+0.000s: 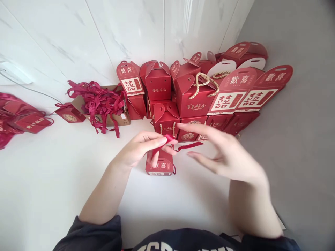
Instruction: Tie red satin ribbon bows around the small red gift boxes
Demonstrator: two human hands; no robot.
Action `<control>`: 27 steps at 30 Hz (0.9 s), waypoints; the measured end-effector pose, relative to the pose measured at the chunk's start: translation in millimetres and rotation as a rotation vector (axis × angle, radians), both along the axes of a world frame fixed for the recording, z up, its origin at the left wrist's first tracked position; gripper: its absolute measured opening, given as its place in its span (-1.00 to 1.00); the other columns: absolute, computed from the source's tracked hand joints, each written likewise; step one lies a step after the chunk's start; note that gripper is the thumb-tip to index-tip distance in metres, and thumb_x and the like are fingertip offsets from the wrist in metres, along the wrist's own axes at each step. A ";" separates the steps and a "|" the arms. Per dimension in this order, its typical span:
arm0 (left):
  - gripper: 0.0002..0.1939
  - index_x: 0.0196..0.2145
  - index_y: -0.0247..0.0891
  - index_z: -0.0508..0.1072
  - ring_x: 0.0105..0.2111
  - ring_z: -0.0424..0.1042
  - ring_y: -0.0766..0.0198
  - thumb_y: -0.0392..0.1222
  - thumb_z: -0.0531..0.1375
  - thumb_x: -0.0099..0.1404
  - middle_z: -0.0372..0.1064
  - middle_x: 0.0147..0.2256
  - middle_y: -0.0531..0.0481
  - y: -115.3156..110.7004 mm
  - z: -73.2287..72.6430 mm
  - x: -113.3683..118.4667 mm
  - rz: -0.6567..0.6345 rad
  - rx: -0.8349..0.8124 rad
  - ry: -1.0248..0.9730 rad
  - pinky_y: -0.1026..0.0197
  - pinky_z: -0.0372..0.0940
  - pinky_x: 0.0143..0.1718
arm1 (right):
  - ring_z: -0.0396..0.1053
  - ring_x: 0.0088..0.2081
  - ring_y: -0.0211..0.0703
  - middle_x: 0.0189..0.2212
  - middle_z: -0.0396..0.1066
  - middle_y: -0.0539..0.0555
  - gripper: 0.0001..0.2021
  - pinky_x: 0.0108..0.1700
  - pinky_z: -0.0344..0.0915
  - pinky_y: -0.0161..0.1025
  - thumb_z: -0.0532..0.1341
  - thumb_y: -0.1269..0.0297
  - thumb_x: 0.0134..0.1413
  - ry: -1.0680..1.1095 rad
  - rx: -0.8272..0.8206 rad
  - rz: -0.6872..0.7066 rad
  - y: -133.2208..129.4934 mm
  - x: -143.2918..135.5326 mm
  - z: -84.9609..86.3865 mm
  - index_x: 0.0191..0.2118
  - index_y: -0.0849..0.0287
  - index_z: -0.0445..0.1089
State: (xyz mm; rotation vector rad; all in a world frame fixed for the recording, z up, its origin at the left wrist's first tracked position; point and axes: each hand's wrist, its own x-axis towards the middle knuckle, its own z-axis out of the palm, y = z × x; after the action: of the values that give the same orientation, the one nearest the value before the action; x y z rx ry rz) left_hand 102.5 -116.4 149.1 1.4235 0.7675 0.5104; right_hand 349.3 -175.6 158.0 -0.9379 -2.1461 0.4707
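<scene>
Between the thumb and fingers of my left hand point(146, 148) is a dark red ribbon point(171, 138), folded over at the fingertips. A loose end of ribbon trails to the right, in front of the stacked boxes. Just below this hand a small red gift box point(159, 167) with pale Chinese characters sits on the white table, partly hidden by my fingers. To the right, my right hand point(222, 153) hovers with thumb and fingers spread apart and nothing between them, slightly blurred.
Several red gift boxes point(195, 101), some with gold rope handles point(202, 83), are stacked against the marbled wall. A cardboard box point(125, 118) heaped with red ribbons point(102, 101) stands at left. Beyond it are a small red box point(70, 113) and a red bag point(10, 120).
</scene>
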 end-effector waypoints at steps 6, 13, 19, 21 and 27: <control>-0.74 -0.25 -0.30 0.55 -0.59 0.40 0.36 -0.07 0.32 0.18 0.46 -0.55 0.04 -7.7 8.6 -2.4 -0.008 0.126 0.210 0.32 0.29 -0.53 | 0.38 0.08 -0.15 0.04 0.43 0.10 -0.68 0.13 0.35 -0.19 0.05 0.47 0.28 0.161 0.036 0.159 20.9 -38.0 -26.9 0.07 0.13 0.37; -0.65 -0.25 -0.20 0.54 -0.55 0.31 0.36 0.12 0.26 0.16 0.45 -0.44 0.06 5.3 9.2 -24.3 -0.090 0.445 0.721 0.30 0.15 -0.53 | 0.40 -0.43 -0.27 -0.40 0.43 0.01 -0.78 -0.41 0.37 -0.33 0.01 0.40 0.28 0.254 -0.479 -0.023 17.6 -5.3 -15.7 -0.20 0.15 0.42; -0.56 -0.14 -0.13 0.39 -0.47 0.32 0.27 0.13 0.27 0.08 0.37 -0.42 0.10 11.8 -4.5 -22.9 -0.140 0.631 0.999 0.28 0.10 -0.51 | 0.36 -0.42 -0.25 -0.45 0.34 0.00 -0.77 -0.39 0.36 -0.32 0.11 0.12 0.24 0.118 -0.738 0.005 24.0 8.4 -14.2 -0.32 0.17 0.35; -0.64 -0.21 -0.14 0.38 -0.44 0.33 0.27 0.06 0.26 0.08 0.38 -0.39 0.10 11.3 -5.8 -20.6 -0.150 0.656 0.968 0.28 0.11 -0.48 | 0.32 -0.44 -0.25 -0.48 0.30 -0.02 -0.68 -0.40 0.34 -0.31 0.13 0.01 0.21 0.050 -0.728 -0.008 25.5 8.6 -15.1 -0.40 0.17 0.34; -0.96 -0.44 -0.18 0.39 -0.43 0.32 0.29 -0.23 0.15 0.15 0.39 -0.39 0.09 6.3 -5.3 -19.9 -0.269 0.679 0.938 0.26 0.08 -0.42 | 0.25 -0.51 -0.28 -0.53 0.32 -0.03 -0.60 -0.42 0.20 -0.29 0.03 0.00 0.28 -0.125 -0.642 -0.070 28.1 8.4 -14.7 -0.42 0.17 0.39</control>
State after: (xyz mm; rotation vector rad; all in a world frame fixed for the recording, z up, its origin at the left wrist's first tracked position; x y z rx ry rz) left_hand 82.6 -110.1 143.9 2.4158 1.1621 -0.1834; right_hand 357.7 -147.5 143.3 -1.4108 -2.0906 1.1302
